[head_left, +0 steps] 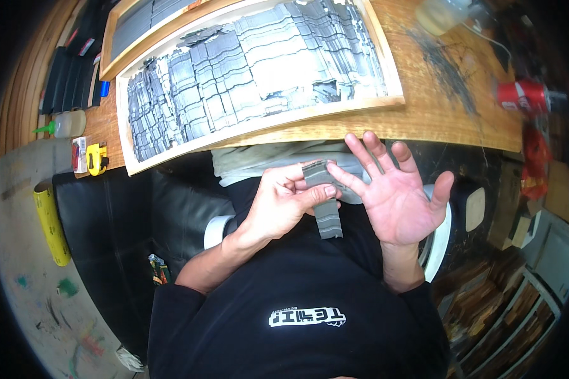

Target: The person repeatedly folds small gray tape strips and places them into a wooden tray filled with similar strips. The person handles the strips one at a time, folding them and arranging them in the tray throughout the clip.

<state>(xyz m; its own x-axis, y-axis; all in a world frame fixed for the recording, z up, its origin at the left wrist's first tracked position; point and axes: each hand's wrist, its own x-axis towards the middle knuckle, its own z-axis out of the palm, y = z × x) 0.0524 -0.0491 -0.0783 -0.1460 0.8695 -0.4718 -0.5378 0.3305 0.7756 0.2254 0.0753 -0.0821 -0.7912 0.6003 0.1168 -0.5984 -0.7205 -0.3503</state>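
Observation:
My left hand [277, 201] pinches a thin grey strip with darker and lighter bands [328, 218] between its thumb and fingers. The strip hangs down in front of my chest, its upper end above my thumb. My right hand [398, 197] is spread with its palm showing, and the tip of one finger lies at the strip's upper edge. Just beyond both hands, a shallow wooden tray-like frame [262, 125] rests on the table, filled with many similar grey banded pieces laid side by side over a white ground.
The wooden table [436, 126] carries a second frame [107, 47], a yellow tape measure [97, 159], a green-tipped bottle [68, 124], a cloudy container [442, 16] and dark bristly strands [447, 66]. A red can [521, 98] stands far right. A yellow roll [50, 224] lies left.

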